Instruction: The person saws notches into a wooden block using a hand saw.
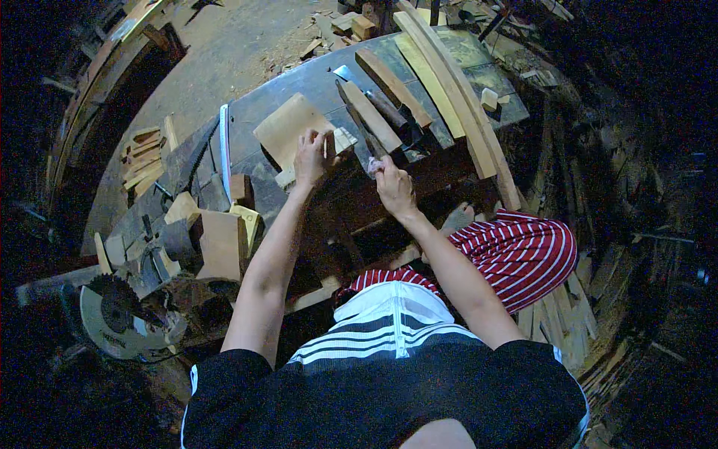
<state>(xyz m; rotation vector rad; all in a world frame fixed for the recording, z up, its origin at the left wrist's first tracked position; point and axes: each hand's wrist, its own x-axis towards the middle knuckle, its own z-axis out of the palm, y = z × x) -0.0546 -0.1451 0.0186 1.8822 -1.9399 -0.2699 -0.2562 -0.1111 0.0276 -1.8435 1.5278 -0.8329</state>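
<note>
My left hand [310, 159] is over the near edge of a sheet of brown paper [288, 127], its fingers bent together. Under and beside it lies a pale wooden strip [344, 140]; whatever the fingertips pinch is hidden. My right hand [396, 187] is closed on a small crumpled whitish scrap [375, 166] at the bench's near edge. Just beyond that hand lies a flat piece of wood [372, 118]. A dark-handled chisel-like tool [385, 108] with a shiny blade rests alongside.
Long wooden boards [456, 90] cross the right end of the dark bench [250, 112]. A metal ruler [225, 150] stretches along its left part. Wood blocks [222, 243] and a circular saw [112, 318] are at lower left. Offcuts [142, 165] lie beyond.
</note>
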